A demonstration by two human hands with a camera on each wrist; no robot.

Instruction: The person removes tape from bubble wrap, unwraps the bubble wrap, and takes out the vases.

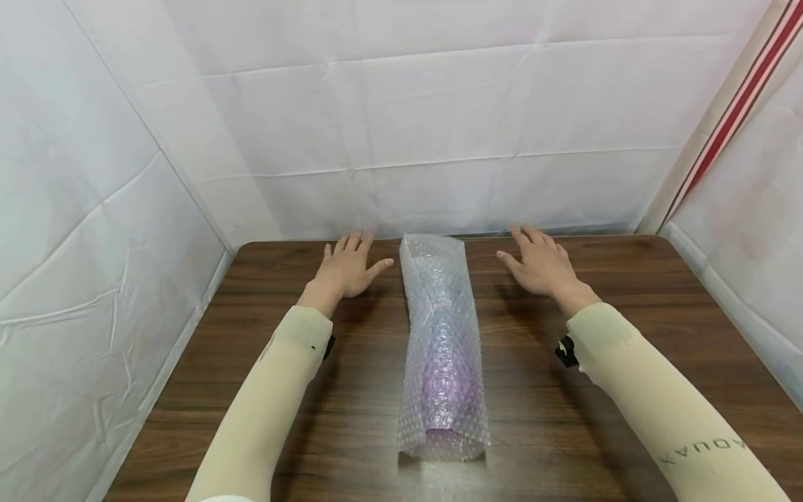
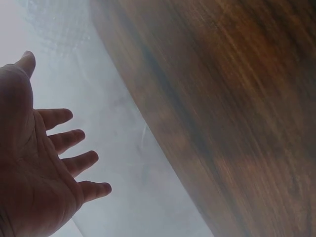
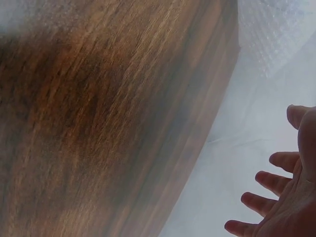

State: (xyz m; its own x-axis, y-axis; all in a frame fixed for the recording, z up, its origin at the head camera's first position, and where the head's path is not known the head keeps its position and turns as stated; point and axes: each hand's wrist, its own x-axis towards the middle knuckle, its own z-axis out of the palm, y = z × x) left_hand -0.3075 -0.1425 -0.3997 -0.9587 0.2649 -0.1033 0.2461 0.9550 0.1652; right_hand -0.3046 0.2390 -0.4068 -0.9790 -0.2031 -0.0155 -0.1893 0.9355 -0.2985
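A long bundle of clear bubble wrap [image 1: 442, 335] lies lengthwise in the middle of the table, with something purple and bluish showing through it; what it is cannot be made out. To its left, apart from it, my left hand [image 1: 348, 270] spreads its fingers toward the far edge. My right hand [image 1: 541, 265] is on the other side, fingers likewise spread and apart from the bundle. Both palms face down and hold nothing. In the left wrist view the left palm [image 2: 37, 168] shows bare; the right palm [image 3: 291, 212] does too in the right wrist view.
The dark wood-grain table [image 1: 251, 348] ends at a far edge against a white sheet wall [image 1: 433, 111]. More white sheeting [image 1: 94, 209] stands at the left and right sides. A red-striped strip [image 1: 730, 125] runs up the right corner.
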